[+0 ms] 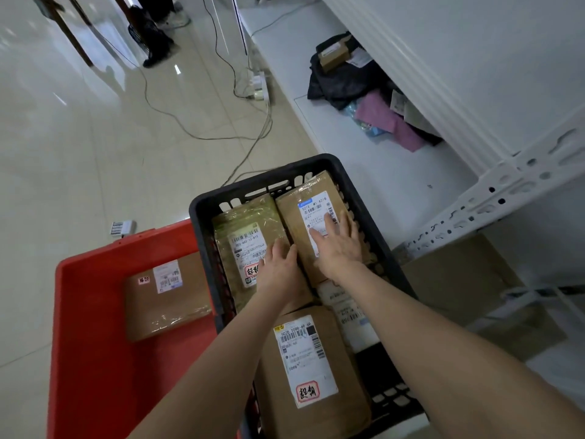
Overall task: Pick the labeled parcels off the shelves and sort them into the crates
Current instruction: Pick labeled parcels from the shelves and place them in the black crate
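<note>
Well to the left of the fingers, the red crate (95, 258) holds a lone parcel (164, 296), presumably a separate sort group. The black crate (253, 179) is packed tight, so both hands seem to be seating a box. The left hand (278, 270) reaches forward over the taped parcel (247, 223), fingers bent down at the seam; whether they grip anything cannot be told. The right hand (340, 248) lies flat, fingers (329, 221) straight and spread, pressing the brown parcel (291, 210) beneath them, holding nothing
</note>
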### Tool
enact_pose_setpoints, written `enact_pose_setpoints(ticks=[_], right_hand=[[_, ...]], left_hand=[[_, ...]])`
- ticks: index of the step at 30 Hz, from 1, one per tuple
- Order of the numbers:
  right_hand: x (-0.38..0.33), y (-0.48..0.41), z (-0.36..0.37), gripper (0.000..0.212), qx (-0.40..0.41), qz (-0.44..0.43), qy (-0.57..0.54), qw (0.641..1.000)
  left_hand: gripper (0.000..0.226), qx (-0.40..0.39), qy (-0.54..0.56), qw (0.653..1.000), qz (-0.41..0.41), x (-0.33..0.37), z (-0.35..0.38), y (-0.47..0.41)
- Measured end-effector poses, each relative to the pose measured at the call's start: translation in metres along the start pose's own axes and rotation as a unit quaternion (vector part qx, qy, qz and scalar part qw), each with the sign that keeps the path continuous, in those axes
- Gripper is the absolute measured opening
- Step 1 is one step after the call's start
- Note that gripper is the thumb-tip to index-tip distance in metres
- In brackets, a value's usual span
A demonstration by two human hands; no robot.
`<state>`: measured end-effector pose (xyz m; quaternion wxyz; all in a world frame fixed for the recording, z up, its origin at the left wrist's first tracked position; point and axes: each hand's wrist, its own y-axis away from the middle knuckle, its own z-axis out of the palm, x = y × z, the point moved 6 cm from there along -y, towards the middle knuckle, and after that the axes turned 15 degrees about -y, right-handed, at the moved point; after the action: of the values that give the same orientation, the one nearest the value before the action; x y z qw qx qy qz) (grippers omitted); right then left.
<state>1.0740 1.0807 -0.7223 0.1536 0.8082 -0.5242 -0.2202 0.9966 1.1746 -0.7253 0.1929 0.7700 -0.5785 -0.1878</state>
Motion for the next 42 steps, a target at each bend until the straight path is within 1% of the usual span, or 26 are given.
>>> enact_pose_setpoints(ticks=[2, 4, 9, 11, 14, 17, 21, 25, 27, 30, 34, 38, 42], right_hand=[[0.001, -0.005, 0.007, 0.080, -0.004, -0.004, 0.013, 1.000], [-0.001, -0.010, 0.009, 0.084, -0.002, -0.008, 0.023, 1.000], [0.000, -0.016, 0.011, 0.083, -0.007, 0.002, 0.020, 1.000], [0.000, -0.012, 0.008, 0.084, -0.016, -0.006, 0.015, 1.000], [0.000, 0.008, 0.001, 0.083, -0.025, -0.018, -0.013, 0.999], [0.004, 0.044, -0.012, 0.080, -0.027, 0.001, -0.060, 0.998], [0.016, 0.100, -0.035, 0.078, 0.011, 0.032, -0.113, 0.993], [0.044, 0.170, -0.053, 0.074, 0.051, 0.098, -0.152, 0.982], [0.062, 0.214, -0.058, 0.068, 0.077, 0.132, -0.173, 0.973], [0.090, 0.285, -0.056, 0.064, 0.113, 0.193, -0.204, 0.953], [0.126, 0.383, -0.042, 0.058, 0.163, 0.287, -0.234, 0.915], [0.160, 0.491, -0.023, 0.051, 0.209, 0.364, -0.253, 0.872], [0.189, 0.603, 0.004, 0.051, 0.249, 0.425, -0.268, 0.828]], left_hand=[[0.076, -0.024, -0.003, 1.000, -0.002, -0.001, 0.008, -0.002], [0.078, -0.025, -0.006, 1.000, -0.004, -0.002, 0.013, -0.003], [0.074, -0.024, 0.000, 1.000, 0.002, -0.006, 0.013, -0.002], [0.077, -0.033, 0.001, 0.999, 0.006, -0.008, 0.012, 0.000], [0.077, -0.045, 0.011, 0.999, 0.004, -0.013, 0.005, 0.012], [0.074, -0.053, -0.001, 0.999, 0.010, -0.012, -0.016, 0.032], [0.072, -0.017, -0.027, 0.998, 0.056, 0.007, -0.050, 0.062], [0.070, 0.007, -0.067, 0.988, 0.138, 0.049, -0.070, 0.100], [0.072, 0.023, -0.091, 0.979, 0.181, 0.073, -0.079, 0.125], [0.075, 0.044, -0.132, 0.959, 0.248, 0.112, -0.087, 0.169], [0.068, 0.050, -0.175, 0.928, 0.325, 0.167, -0.077, 0.235], [0.048, 0.079, -0.217, 0.883, 0.409, 0.236, -0.063, 0.311], [0.059, 0.119, -0.239, 0.834, 0.483, 0.306, -0.045, 0.407]])
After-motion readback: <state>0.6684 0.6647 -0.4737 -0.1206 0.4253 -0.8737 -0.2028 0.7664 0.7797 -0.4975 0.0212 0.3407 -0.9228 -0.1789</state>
